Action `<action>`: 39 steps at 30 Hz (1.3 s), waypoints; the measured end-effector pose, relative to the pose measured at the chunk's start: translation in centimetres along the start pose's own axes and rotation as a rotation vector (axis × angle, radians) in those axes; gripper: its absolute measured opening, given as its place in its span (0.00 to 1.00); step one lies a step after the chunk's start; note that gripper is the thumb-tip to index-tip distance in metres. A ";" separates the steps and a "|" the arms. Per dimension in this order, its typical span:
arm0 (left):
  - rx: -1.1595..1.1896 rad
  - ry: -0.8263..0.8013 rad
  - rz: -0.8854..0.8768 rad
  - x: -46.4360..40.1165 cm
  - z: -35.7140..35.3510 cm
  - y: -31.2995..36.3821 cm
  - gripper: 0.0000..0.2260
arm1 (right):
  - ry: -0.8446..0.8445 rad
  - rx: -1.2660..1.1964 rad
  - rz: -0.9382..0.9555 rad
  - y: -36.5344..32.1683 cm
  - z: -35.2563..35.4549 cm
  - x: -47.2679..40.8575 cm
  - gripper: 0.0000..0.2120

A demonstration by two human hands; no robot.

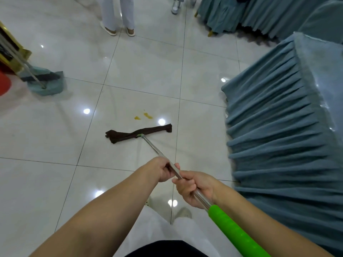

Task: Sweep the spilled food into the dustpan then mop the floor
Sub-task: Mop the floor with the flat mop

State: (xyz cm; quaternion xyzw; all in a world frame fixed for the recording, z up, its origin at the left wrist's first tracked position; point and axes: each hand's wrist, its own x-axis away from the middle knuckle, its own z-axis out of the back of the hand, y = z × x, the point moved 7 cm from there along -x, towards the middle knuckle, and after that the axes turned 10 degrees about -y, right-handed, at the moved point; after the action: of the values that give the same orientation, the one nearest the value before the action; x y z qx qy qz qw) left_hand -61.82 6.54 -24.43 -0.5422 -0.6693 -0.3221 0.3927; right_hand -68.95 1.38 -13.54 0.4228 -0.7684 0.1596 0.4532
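Note:
A flat mop with a dark brown cloth head (138, 133) lies on the white tiled floor, its metal pole (154, 147) running back toward me to a green grip (233, 230). My left hand (161, 168) grips the pole further down, and my right hand (193, 189) grips it just above the green grip. Two small yellow-orange food stains (144, 116) mark the tile just beyond the mop head, not touched by it. A teal dustpan with a dark broom (43, 80) stands at the far left.
A table with a pleated blue-grey skirt (278, 127) fills the right side, close to the pole. More skirted furniture (250, 13) stands at the back right. A person's legs in white trousers (117, 15) stand at the back. A gold-framed object (11, 51) sits far left.

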 end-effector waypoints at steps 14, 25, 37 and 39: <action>0.000 0.005 -0.037 -0.5 -2.4 7.3 0.12 | 0.112 0.200 0.002 -7.6 -3.6 -1.4 0.12; 0.194 0.012 -0.165 -5.6 -8.9 16.5 0.12 | 0.130 0.513 -0.145 -21.7 -4.1 -2.0 0.13; 0.231 0.150 -0.257 -12.1 -15.0 26.6 0.08 | 0.015 0.486 -0.236 -36.5 -5.9 -3.4 0.13; 0.226 0.152 -0.263 -12.7 -16.1 26.7 0.08 | -0.001 0.456 -0.238 -37.5 -5.4 -3.0 0.13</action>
State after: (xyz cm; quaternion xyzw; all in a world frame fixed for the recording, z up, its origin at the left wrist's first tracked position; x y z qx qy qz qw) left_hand -31.50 -7.81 -27.61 -0.3766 -0.7349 -0.3336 0.4548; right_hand -35.46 -15.90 -18.29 0.6015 -0.6578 0.2740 0.3612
